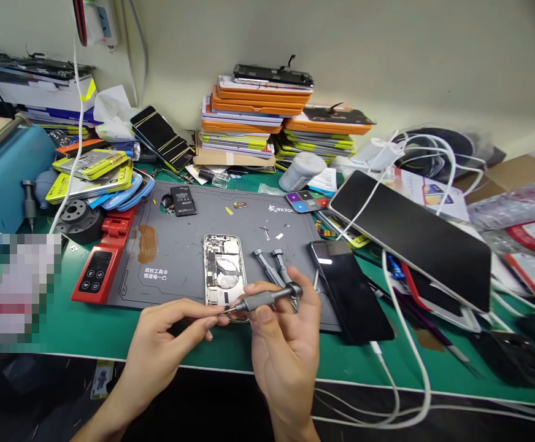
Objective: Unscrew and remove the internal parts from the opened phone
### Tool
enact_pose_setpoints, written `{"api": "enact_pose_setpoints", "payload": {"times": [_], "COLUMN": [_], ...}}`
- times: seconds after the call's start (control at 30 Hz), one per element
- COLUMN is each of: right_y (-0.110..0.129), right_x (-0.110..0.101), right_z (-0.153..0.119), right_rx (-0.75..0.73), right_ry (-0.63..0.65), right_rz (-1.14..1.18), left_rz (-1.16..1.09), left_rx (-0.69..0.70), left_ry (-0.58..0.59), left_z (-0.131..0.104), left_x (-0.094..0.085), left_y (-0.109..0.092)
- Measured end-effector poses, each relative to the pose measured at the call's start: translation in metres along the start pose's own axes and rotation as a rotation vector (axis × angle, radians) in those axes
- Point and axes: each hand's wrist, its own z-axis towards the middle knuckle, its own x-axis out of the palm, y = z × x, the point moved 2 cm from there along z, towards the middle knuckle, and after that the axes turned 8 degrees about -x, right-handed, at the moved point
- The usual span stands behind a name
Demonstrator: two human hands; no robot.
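A grey precision screwdriver (262, 299) lies across my right hand (288, 344), whose thumb and fingers grip its handle, the round cap to the upper right. My left hand (169, 337) is closed, thumb and forefinger pinched together at the driver's thin tip; whatever is between them is too small to name. Just beyond the fingertips an opened phone (225, 267) lies on the grey work mat (180, 245), its inner boards and a round coil showing, the lower end partly covered by my hands. Two more screwdrivers (267, 265) rest on the mat right of the phone.
A phone battery (183, 201) and small metal parts (266, 233) lie on the mat. At its left stands a red device (97, 273) with buttons. A dark-screened phone (350, 288), a large tablet (415, 236) and white cables crowd the right. Stacked boxes (249, 116) line the wall.
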Motion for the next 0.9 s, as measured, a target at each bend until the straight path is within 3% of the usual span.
{"api": "enact_pose_setpoints", "payload": {"times": [0.9], "right_y": [0.0074], "right_x": [-0.0035], "right_z": [0.0035], "right_rx": [0.046], "right_ry": [0.085], "right_rz": [0.015], "left_rz": [-0.023], "left_rx": [0.015], "left_ry": [0.081], "left_z": [-0.0004], "left_x": [0.0026], "left_y": [-0.0050]}}
